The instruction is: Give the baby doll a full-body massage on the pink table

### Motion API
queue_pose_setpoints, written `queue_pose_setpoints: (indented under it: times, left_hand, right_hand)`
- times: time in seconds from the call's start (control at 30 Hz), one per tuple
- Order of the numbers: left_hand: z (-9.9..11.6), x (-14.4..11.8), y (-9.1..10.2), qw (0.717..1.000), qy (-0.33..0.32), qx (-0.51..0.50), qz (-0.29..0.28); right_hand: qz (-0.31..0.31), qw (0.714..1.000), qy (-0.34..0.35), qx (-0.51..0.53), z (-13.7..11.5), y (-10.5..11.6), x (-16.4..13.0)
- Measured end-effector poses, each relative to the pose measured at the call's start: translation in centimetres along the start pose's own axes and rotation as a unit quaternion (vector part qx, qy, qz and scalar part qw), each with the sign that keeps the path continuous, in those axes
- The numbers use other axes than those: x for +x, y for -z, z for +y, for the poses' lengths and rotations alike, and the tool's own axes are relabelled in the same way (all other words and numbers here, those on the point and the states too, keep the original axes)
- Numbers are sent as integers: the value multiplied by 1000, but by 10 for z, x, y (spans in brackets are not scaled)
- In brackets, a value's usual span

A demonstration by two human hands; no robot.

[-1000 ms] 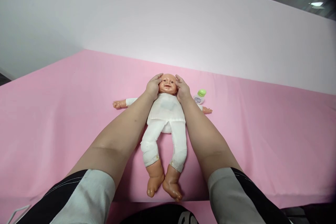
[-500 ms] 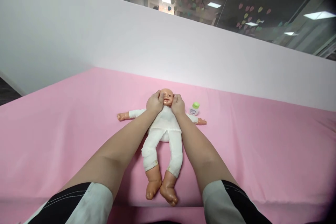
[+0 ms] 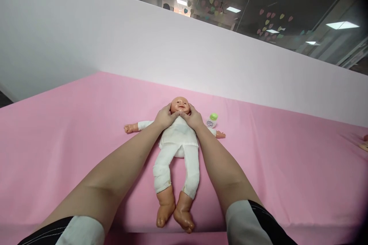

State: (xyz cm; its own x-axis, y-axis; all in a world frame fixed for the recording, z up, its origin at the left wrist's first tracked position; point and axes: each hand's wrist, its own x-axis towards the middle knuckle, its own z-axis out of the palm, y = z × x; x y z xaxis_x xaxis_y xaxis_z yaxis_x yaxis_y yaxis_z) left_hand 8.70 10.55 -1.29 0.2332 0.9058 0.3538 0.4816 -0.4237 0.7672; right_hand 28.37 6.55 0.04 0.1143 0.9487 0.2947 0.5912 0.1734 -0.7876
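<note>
A baby doll [image 3: 179,132] lies on its back, head away from me, its arms spread and its white cloth body between my forearms. My left hand [image 3: 166,118] cups one side of the doll's head, the thumb at the chin. On the other side, my right hand [image 3: 194,117] holds the head the same way, and the two thumbs nearly meet under the chin. The fingers behind the head are mostly hidden. Close to my right hand stands a small clear bottle [image 3: 212,121] with a green cap, just above the doll's arm.
The doll and bottle rest on a pink padded surface [image 3: 86,130]. Behind it runs a white partition [image 3: 172,49], with a glass pane [image 3: 253,4] and heart shapes above. A small tan and reddish object [image 3: 364,145] is cut off at the right edge.
Both hands have slid down from the doll's cheeks to the jaw, and the thumbs have come together under the chin. More of the doll's face shows. The view has shifted slightly.
</note>
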Motion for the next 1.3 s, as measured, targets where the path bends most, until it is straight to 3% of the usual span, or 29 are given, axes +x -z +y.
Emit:
queue_pose_setpoints:
  times: [0.3,0.73,0.87,1.1,1.3]
  left_hand:
    - [3,-1,0,1000,18,0,4]
    - [-17,10,-10,984,33,-175,25]
    - [-11,7,-9,979,48,-196,26]
    - [-1,-2,-1,995,30,-97,8]
    - [0,-1,-2,996,22,-81,4]
  right_hand:
    - [25,997,51,59,11,-5,9]
    - [22,986,18,165,24,-8,15]
    - [50,992,12,115,23,-9,13]
    - [39,999,16,31,10,-4,5]
    - [51,999,-10,1,1,-5,1]
